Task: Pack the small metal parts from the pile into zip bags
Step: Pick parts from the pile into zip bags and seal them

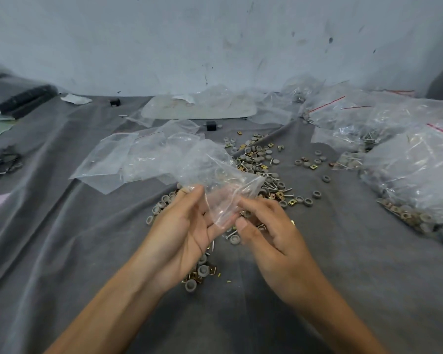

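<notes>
- Where the two hands meet above the grey cloth (62, 251), a clear zip bag (215, 172) is held up, crumpled, with its lower end between them. Head view only.
- Left hand (187, 226): fingers curled round the bag's near left edge, thumb against the plastic. Clamped on the bag.
- Right hand (266, 233): thumb and forefinger pinch the bag's lower right corner; other fingers loosely bent.
- Bag contents: cannot tell. Parts behind it show through the plastic.
- Pile of small metal parts (258, 159): grey round caps, brass-coloured square clips and screws, strewn on the cloth under and beyond the hands, some beside the left wrist.
- Empty zip bags (113, 157): flat on the cloth, left of the pile.
- Filled bags (414, 164): heaped at the right edge, red seal strips showing.
- Small black block (210, 125) beyond the pile; scuffed pale wall (215, 34) behind.
</notes>
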Tool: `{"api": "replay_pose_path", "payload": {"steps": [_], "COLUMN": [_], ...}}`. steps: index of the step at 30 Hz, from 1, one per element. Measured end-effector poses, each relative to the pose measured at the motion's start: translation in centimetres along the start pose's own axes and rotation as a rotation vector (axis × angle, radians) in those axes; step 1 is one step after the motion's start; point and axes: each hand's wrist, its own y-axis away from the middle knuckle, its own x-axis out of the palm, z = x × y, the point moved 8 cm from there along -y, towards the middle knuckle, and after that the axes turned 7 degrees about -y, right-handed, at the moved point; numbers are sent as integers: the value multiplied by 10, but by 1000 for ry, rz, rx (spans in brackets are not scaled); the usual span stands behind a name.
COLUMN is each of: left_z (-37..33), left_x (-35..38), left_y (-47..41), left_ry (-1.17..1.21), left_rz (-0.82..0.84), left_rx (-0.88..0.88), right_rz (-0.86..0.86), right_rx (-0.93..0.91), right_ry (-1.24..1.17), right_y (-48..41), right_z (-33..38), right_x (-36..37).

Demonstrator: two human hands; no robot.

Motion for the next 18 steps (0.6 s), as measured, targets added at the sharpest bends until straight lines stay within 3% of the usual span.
{"api": "replay_pose_path", "payload": {"steps": [4, 8, 11, 13, 18], "left_z": [7, 7, 10, 9, -17], "left_x": [-1, -3, -4, -6, -20], "left_y": [-1, 1, 5, 7, 5], "left_ry": [-116, -258, -415, -486, -411], "left_rz": [15, 23, 47, 38, -55], "left_rx": [-27, -45, -73, -92, -35], "right_rz": [51, -20, -51, -109, -137], "right_rx": [54, 27, 113, 130, 173], "right_ry": [-28, -221, -427, -439, -454], "right_y": [0, -1, -3, -5, -4], "right_z": [-1, 9, 5, 1, -7], "right_x": [3, -4, -10, -18, -29]}}
